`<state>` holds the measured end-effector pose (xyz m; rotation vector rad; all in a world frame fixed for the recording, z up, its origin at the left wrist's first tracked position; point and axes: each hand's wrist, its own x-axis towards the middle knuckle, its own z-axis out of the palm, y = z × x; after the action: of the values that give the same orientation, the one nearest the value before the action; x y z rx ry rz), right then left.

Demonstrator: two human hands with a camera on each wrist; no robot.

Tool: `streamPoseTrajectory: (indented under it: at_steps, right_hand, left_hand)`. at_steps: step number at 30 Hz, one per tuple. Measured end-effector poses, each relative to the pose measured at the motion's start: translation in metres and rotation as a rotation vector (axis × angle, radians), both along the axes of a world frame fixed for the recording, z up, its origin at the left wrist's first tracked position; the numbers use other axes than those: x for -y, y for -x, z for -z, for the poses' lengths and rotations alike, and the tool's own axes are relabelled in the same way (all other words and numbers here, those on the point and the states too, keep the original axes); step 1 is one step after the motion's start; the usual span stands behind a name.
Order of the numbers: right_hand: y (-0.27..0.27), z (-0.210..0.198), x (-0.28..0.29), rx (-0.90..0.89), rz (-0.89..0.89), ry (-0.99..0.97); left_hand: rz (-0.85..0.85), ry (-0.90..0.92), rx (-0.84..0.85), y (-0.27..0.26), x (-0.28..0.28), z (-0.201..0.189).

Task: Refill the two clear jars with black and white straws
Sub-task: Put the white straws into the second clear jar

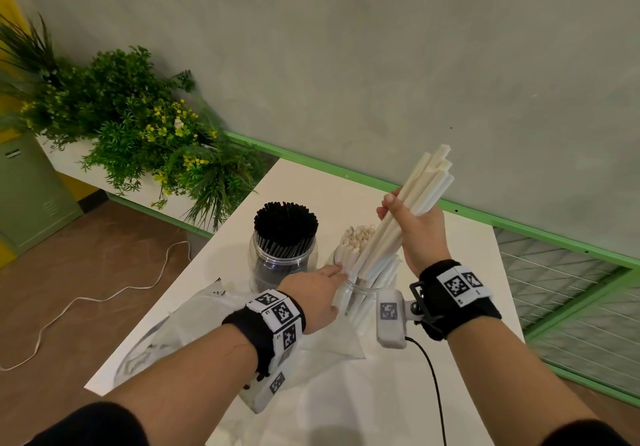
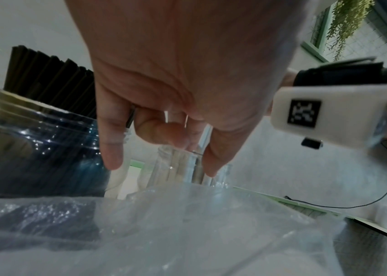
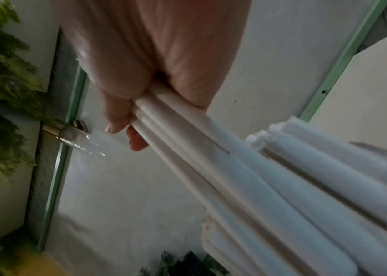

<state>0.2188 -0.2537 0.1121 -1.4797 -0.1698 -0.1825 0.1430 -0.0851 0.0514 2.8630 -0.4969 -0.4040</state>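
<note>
On the white table (image 1: 464,255), a clear jar (image 1: 282,262) is packed with black straws (image 1: 285,224). Beside it on the right is a second clear jar (image 1: 367,293) holding white straws (image 1: 356,238). My right hand (image 1: 410,227) grips a bundle of white straws (image 1: 427,182), tilted up to the right, with its lower ends down in this jar. The right wrist view shows that grip (image 3: 126,128) on the bundle (image 3: 187,134). My left hand (image 1: 322,283) reaches in with fingers extended and touches the white straws at the jar's left side. From the left wrist view, the hand (image 2: 161,143) holds nothing.
Crumpled clear plastic bags (image 1: 207,328) lie on the table in front of the jars, under my left forearm. A black cable (image 1: 433,383) runs from the right wrist camera. Green plants (image 1: 138,123) stand at the back left, and a wall is behind the table.
</note>
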Motion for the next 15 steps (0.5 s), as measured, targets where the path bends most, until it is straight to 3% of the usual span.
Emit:
streamPoseTrajectory:
  at_steps: [7,10,12,15]
  right_hand:
    - [0.008,0.037,0.005,-0.072,0.008,0.253]
    - [0.005,0.052,0.011,-0.049,0.058,0.455]
    - [0.007,0.054,0.019,-0.032,0.057,0.573]
    - [0.017,0.056,0.039,-0.058,0.039,0.555]
  left_hand:
    - [0.001,0.013,0.019,-0.001,-0.001,0.004]
    - [0.006,0.059,0.014,-0.003,-0.002,0.005]
    - [-0.021,0.157,-0.023,-0.006,-0.006,0.003]
    - [-0.205,0.451,-0.062,-0.011,-0.011,-0.002]
